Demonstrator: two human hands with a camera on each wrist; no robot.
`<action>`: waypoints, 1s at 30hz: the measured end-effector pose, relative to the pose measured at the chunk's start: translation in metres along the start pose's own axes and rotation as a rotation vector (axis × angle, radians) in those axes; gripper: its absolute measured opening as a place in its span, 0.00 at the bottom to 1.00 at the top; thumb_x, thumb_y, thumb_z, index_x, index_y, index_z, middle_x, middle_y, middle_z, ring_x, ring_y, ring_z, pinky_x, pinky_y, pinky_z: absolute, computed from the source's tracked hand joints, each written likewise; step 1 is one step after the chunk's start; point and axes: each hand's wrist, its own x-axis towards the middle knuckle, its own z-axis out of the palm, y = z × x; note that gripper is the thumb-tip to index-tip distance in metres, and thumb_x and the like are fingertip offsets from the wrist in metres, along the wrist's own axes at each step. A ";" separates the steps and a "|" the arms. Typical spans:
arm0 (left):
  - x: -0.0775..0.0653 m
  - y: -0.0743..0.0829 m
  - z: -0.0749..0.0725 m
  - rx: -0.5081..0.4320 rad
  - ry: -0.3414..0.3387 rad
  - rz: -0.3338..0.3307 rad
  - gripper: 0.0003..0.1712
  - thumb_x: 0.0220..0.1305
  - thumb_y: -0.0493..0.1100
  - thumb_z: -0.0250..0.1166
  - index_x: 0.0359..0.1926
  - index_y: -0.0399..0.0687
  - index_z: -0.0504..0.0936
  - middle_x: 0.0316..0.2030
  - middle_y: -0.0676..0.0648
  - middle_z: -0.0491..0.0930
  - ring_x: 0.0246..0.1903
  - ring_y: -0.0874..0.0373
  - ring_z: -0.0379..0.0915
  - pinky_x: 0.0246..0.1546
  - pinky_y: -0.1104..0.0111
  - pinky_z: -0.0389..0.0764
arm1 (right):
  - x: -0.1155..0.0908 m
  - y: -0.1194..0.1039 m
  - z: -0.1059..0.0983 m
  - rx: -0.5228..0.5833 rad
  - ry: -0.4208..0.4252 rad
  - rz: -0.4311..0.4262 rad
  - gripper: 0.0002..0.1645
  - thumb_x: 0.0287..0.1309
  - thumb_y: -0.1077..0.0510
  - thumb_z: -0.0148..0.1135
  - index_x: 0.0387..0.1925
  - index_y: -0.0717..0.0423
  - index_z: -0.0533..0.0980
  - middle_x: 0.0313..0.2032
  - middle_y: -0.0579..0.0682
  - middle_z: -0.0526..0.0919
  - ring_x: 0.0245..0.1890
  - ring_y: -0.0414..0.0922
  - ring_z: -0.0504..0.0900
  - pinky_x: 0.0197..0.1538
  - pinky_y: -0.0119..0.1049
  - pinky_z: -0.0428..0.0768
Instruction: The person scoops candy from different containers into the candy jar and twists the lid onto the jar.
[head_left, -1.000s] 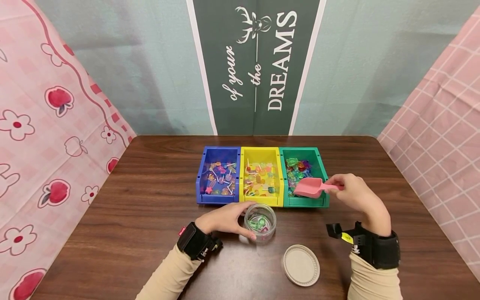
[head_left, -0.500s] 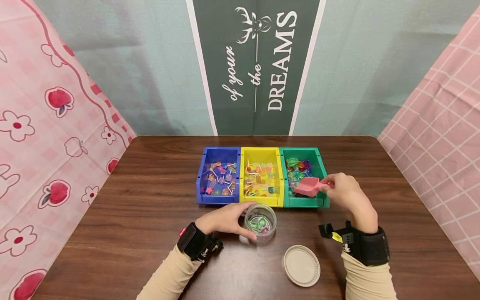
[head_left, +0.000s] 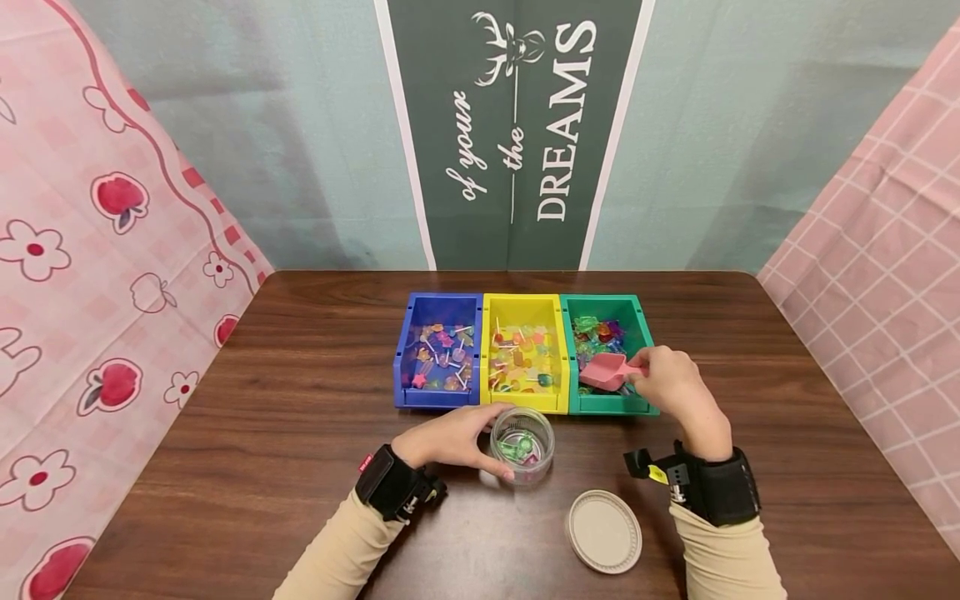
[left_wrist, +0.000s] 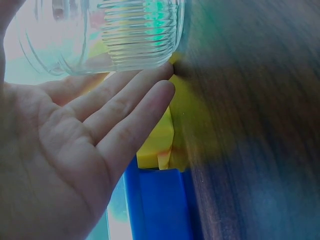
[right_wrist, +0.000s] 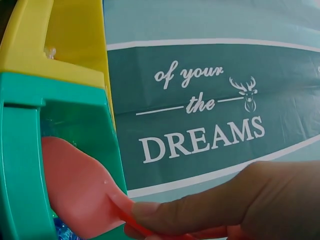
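Observation:
My left hand (head_left: 450, 437) holds a clear jar (head_left: 547, 454) upright on the table, thumb at the near side and fingers at the far side. Green and pink translucent pieces lie at its bottom. In the left wrist view, the fingers (left_wrist: 135, 117) stretch along the ribbed jar wall. My right hand (head_left: 678, 392) pinches the handle of a pink scoop (head_left: 602, 372), its blade inside the front of the green bin (head_left: 611, 406). Colourful translucent pieces (head_left: 597, 332) lie in that bin behind the blade. From the right wrist, the scoop's blade (right_wrist: 80, 190) looks bare.
Left of the green bin stand a yellow bin (head_left: 525, 403) and a blue bin (head_left: 437, 400), side by side, with small candy-like charms in them. A round beige lid (head_left: 604, 532) lies on the brown table (head_left: 300, 417) nearer the body. Behind hangs a printed curtain (head_left: 517, 167).
My right hand has moved left with the scoop, and the blade has come lower into the green bin. The left hand and the jar have stayed in place.

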 end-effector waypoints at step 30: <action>0.000 -0.001 0.000 -0.012 0.006 0.008 0.48 0.45 0.58 0.72 0.65 0.48 0.64 0.54 0.48 0.77 0.51 0.60 0.73 0.57 0.66 0.75 | 0.015 -0.008 0.026 -0.023 0.020 0.130 0.09 0.51 0.63 0.58 0.24 0.67 0.70 0.18 0.54 0.66 0.20 0.50 0.67 0.23 0.38 0.66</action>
